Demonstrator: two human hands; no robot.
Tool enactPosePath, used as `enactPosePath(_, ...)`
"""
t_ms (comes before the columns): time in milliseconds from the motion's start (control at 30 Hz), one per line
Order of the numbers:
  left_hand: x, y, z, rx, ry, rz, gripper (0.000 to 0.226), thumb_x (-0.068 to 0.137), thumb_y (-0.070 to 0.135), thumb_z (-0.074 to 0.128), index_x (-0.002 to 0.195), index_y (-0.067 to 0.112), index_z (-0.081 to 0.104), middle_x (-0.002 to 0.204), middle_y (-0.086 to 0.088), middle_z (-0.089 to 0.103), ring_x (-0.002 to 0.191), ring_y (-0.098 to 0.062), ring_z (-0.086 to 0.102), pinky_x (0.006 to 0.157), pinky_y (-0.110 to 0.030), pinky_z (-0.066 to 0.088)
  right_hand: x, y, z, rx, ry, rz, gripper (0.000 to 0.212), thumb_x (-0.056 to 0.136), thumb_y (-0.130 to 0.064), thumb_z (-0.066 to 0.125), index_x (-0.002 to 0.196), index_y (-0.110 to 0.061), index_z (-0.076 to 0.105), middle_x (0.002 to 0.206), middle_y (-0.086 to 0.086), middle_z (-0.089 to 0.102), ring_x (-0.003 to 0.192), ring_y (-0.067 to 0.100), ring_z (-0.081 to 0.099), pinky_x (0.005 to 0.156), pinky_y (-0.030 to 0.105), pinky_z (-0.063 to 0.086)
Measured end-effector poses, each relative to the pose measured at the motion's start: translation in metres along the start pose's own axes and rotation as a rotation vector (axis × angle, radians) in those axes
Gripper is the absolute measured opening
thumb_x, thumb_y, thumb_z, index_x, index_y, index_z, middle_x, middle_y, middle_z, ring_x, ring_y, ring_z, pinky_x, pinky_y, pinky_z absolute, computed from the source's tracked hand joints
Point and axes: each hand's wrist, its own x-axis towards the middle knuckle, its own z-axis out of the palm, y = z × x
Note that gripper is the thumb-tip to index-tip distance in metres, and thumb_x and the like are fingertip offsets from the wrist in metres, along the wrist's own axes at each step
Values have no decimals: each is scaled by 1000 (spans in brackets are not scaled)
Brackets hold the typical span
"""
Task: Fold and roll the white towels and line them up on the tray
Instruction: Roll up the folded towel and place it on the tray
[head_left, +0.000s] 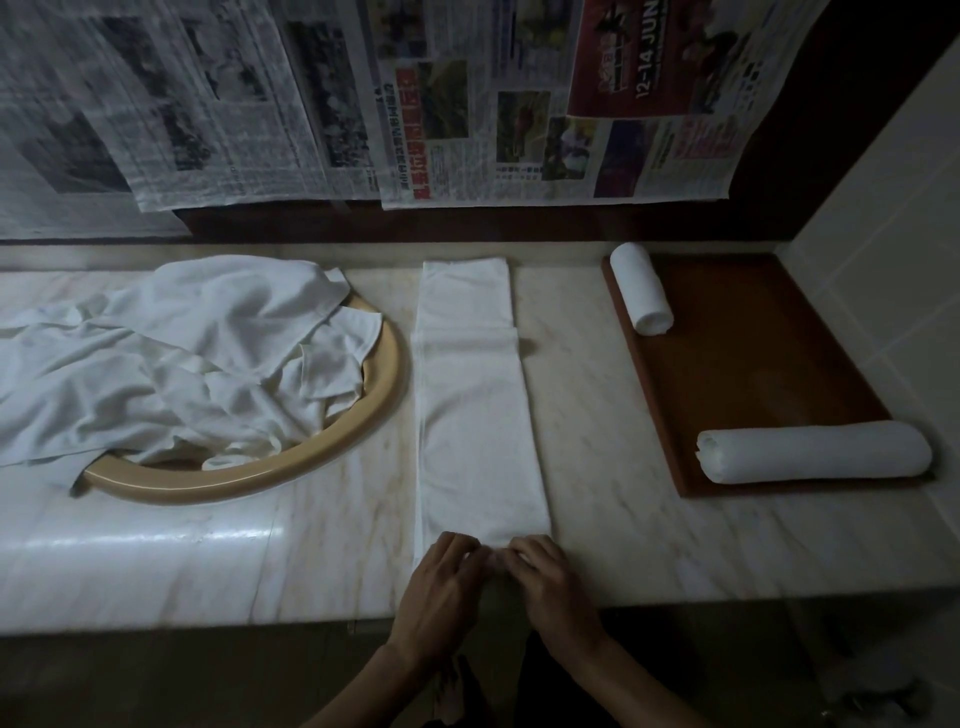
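A white towel (475, 410), folded into a long narrow strip, lies on the marble counter and runs away from me. My left hand (439, 587) and my right hand (550, 579) sit side by side at its near end, fingers curled over the towel's edge. A brown wooden tray (753, 374) lies at the right. One rolled white towel (640, 296) rests at the tray's far left corner. A second rolled towel (813, 453) lies across the tray's near edge.
A pile of loose white towels (171, 358) fills a round tan basin (311, 457) on the left. Newspaper sheets (415, 104) hang on the wall behind. A tiled wall (893, 249) borders the tray on the right. The counter's front edge is just under my wrists.
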Motion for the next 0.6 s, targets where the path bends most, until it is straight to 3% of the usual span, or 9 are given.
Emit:
enactPosePath(100,-16,7,5,-51,70,31,23,86,12,66,108,18,66,100,0,60,90,-16,55,74,-25,44,9,-6,-7,76,-43,73,22,90,-20,51,90,-17,73,89,-5,62,85,14,60,75,26,52)
enactPosePath(233,-23,-2,16,-46,147,49,27,91,16,57,118,14,59,115,-3,57,104,-18,55,87,-26,46,11,-2,-3,26,-89,61,15,83,-13,61,90,-19,72,90,-7,60,82,15,59,70,28,53)
enactPosePath(300,-21,-11,23,-12,93,20,29,92,18,55,119,11,63,119,-7,57,108,-22,55,91,-31,47,7,-1,-2,-25,-72,41,27,81,-8,59,101,-17,73,98,-6,61,90,17,58,79,32,53)
enactPosePath(400,-14,-21,29,18,-18,-28,35,88,16,58,122,8,65,121,-8,58,108,-25,56,93,-35,47,-9,-8,2,-188,-6,-38,43,85,-4,51,125,-6,67,123,8,63,114,28,55,103,42,42)
enactPosePath(467,-5,-21,25,22,-46,-37,35,84,14,63,119,11,65,116,-4,58,102,-22,56,90,-30,45,-21,-10,7,-225,14,-47,42,92,-2,51,132,-1,62,129,14,61,120,34,56,108,48,39)
enactPosePath(600,5,-14,16,44,-14,-30,23,84,14,63,107,16,67,105,2,56,93,-17,53,80,-30,47,-25,0,15,-263,-21,-51,40,95,-4,46,132,1,61,129,15,62,123,34,54,112,47,37)
